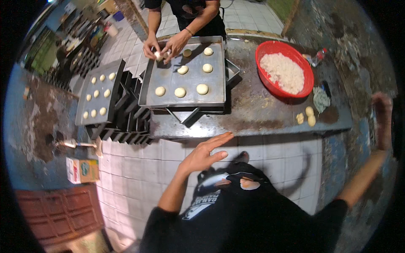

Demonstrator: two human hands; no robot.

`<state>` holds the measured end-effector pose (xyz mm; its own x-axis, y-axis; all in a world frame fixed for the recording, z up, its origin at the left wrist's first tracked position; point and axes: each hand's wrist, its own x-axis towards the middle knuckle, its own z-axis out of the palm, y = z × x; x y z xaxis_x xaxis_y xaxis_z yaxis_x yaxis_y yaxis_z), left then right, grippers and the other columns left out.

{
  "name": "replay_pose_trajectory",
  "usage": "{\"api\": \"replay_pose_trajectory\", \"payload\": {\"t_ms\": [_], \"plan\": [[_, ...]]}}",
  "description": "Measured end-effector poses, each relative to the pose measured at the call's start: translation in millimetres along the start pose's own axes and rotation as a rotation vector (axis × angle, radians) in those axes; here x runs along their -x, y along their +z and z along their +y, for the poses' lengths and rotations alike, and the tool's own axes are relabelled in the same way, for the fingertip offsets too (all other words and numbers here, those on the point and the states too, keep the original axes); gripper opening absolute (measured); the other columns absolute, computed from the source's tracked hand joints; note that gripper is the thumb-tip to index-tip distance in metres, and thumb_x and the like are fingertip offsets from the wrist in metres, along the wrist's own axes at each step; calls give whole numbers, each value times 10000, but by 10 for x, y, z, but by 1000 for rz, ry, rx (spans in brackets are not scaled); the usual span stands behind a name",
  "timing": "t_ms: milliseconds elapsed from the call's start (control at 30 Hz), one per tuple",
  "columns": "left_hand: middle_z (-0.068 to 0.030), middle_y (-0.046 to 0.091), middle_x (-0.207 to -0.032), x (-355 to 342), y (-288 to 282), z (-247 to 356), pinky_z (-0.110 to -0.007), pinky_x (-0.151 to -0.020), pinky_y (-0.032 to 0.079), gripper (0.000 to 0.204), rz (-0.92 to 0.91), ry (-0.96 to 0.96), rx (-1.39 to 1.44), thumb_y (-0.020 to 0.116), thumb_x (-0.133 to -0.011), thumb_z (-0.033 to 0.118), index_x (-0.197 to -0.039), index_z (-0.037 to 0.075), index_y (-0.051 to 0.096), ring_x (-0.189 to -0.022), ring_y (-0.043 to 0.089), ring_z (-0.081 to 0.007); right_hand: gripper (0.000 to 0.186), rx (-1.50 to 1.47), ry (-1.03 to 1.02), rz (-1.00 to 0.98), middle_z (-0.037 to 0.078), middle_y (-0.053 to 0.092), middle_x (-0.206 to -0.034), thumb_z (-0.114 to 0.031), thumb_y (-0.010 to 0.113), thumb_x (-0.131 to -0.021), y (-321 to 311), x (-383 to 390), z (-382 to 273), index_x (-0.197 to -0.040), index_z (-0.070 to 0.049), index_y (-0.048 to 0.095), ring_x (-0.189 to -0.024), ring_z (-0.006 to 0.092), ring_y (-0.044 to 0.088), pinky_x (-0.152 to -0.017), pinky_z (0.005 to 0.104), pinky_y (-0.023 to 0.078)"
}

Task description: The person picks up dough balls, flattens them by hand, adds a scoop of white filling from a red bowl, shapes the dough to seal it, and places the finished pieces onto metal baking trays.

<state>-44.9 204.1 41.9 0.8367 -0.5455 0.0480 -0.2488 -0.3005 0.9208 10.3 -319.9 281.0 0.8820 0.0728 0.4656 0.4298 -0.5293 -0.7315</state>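
Observation:
My left hand (pixel 203 156) is held out before my body, just short of the table's front edge. Its fingers are stretched out and nothing is in them. Far out at the right rim, beside the worn wall, my right hand (pixel 382 120) is raised and smeared by motion. Its fingers cannot be made out. Across the table a co-worker's hands (pixel 165 48) hold a small pale dough ball (pixel 159 55) over a metal baking tray (pixel 192 86). Several round dough balls (pixel 202 89) sit apart on that tray.
A red basin (pixel 310 78) of white crumbly stuff stands on the metal table (pixel 253 114). Small dough lumps (pixel 311 116), a pale green cloth (pixel 321 100) and a plastic bottle (pixel 319 57) lie right. A second dough tray (pixel 99 95) tops stacked trays at left. A carton (pixel 82 170) stands lower left.

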Motion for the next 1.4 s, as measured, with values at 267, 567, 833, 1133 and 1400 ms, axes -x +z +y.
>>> {"api": "replay_pose_trajectory", "payload": {"t_ms": [267, 567, 833, 1133, 1400], "plan": [[-172, 621, -1330, -262, 469, -166, -374, -1034, 450, 438, 428, -369, -1, 637, -970, 229, -1353, 22, 582, -1249, 579, -282, 267, -236, 515, -856, 77, 726, -1038, -228, 600, -988, 3149, 1466, 3184, -1098, -5, 696, -933, 166, 674, -849, 312, 525], [-141, 623, -1326, 176, 101, -534, -336, -1014, 455, 437, 748, -548, 1, 639, -970, 193, -1352, -10, 575, -1239, 570, -220, 268, -140, 96, -1290, 155, 725, -1056, -224, 622, -923, 4396, 1219, 2457, -1134, -87, 712, -970, 309, 692, -885, 422, 521], [-187, 553, -1402, 310, -1292, -1377, -390, -1088, 401, 458, 1081, -484, -157, 590, -996, 160, -1409, -19, 506, -1297, 521, -276, 248, -407, 414, -1055, 123, 737, -973, -201, 667, -930, 4116, -9, 2164, -1103, -25, 694, -904, 198, 684, -841, 343, 532], [-70, 336, -1608, -557, -1354, -2263, -599, -1181, 103, 581, 513, -590, -1020, 452, -1025, 447, -1542, 193, 380, -1505, 201, -360, 314, 211, 773, -63, 197, 700, -887, -174, 597, -921, 2808, -750, 3922, -1204, -37, 591, -822, 311, 710, -759, 420, 561], [-93, 353, -1588, -495, -1468, -2376, -580, -1178, 79, 557, 464, -612, -980, 377, -1043, 450, -1536, 192, 394, -1482, 231, -345, 141, 781, 114, -214, 185, 662, -719, -117, 522, -918, 3325, -909, 5050, -1051, -77, 497, -717, 406, 678, -637, 522, 538]]}}
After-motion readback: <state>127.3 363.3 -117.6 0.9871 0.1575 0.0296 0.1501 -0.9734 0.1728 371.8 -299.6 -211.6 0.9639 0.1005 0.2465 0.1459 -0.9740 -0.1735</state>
